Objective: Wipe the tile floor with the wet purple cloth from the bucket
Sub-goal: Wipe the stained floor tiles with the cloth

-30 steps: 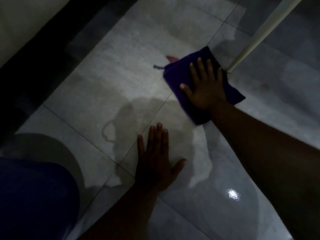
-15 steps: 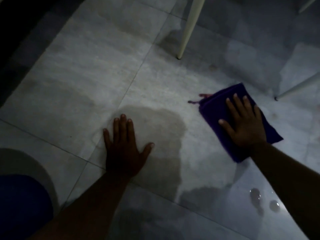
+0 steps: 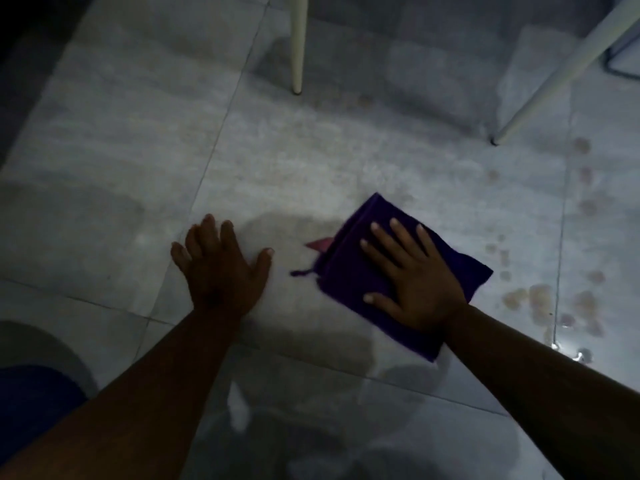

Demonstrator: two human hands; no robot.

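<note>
A folded purple cloth [image 3: 349, 271] lies flat on the grey tile floor [image 3: 311, 161], with a pink tag and a loose thread at its left edge. My right hand [image 3: 412, 278] presses down on the cloth, palm flat and fingers spread. My left hand [image 3: 221, 268] rests flat on the bare tile a short way to the left of the cloth, fingers apart and holding nothing. Wet streaks and darker damp patches show on the tiles around both hands. No bucket is in view.
Two white furniture legs stand on the floor beyond the cloth, one upright [image 3: 298, 43] and one slanted [image 3: 568, 67] at the right. Water drops [image 3: 540, 299] dot the tiles right of the cloth. A blue-clothed knee [image 3: 31, 410] shows at the lower left.
The cloth under my right hand has slid from beside a white leg toward me. My left hand stays planted on the tile. The view has shifted, bringing a second leg into sight.
</note>
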